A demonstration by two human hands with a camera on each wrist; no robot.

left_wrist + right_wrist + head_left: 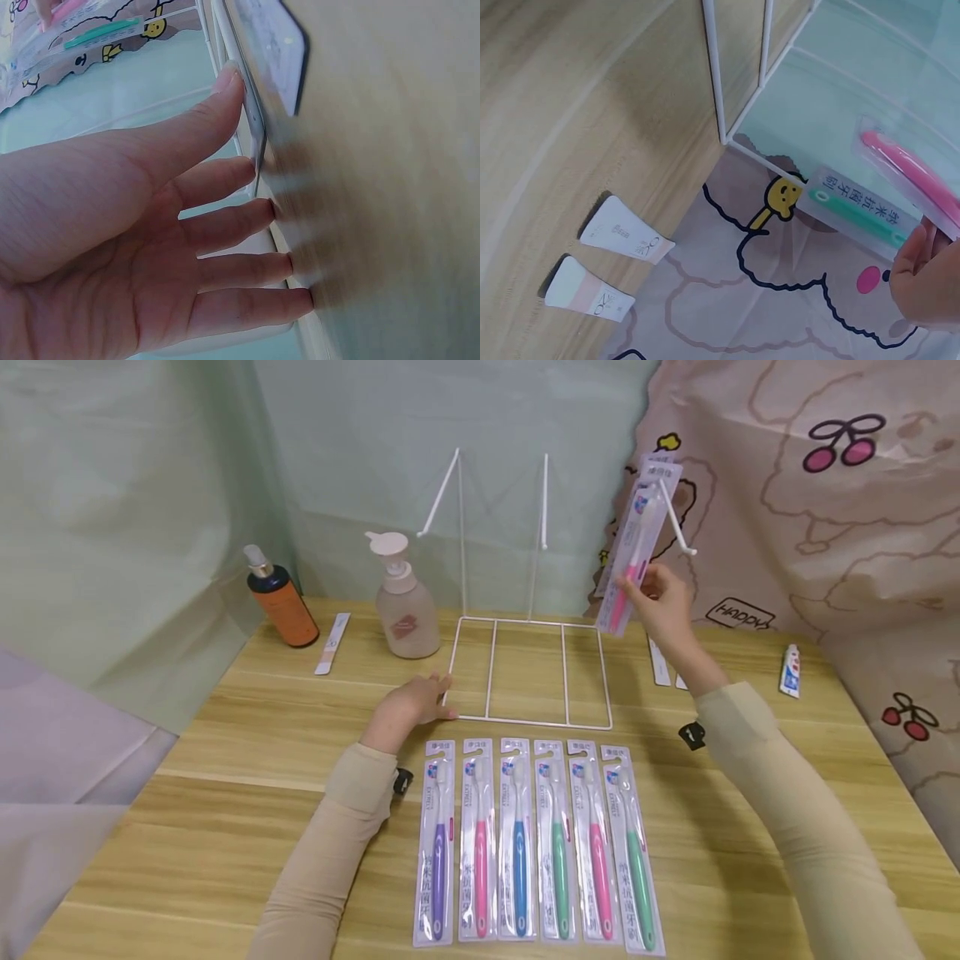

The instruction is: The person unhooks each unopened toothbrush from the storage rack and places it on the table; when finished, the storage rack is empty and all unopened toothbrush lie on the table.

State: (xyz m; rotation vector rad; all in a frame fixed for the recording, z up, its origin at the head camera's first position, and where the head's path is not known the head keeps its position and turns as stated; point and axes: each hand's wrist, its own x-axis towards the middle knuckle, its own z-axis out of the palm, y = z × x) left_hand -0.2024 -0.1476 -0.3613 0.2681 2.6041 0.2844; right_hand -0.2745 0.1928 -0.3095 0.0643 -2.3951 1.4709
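My right hand [663, 606] pinches the lower part of a packaged pink toothbrush [637, 547], its top up beside the rack's right prong [677, 518]. Behind it, a packaged green toothbrush [855, 214] shows in the right wrist view. Whether the pink one's card is threaded on the prong, I cannot tell. My left hand [411, 708], fingers extended, touches the front left corner of the white wire rack [525, 722]; its fingertips meet the table in the left wrist view. In front of the rack lies a row of several packaged toothbrushes, from purple [438, 877] to green [640, 885].
A pump bottle [407, 614] stands left of the rack, with a flat sachet [332, 643] and an orange spray bottle [285, 610] farther left. Two small tubes [628, 230] lie right of the rack. A toothpaste tube [791, 672] sits at far right. The middle prong [544, 502] rises behind the base.
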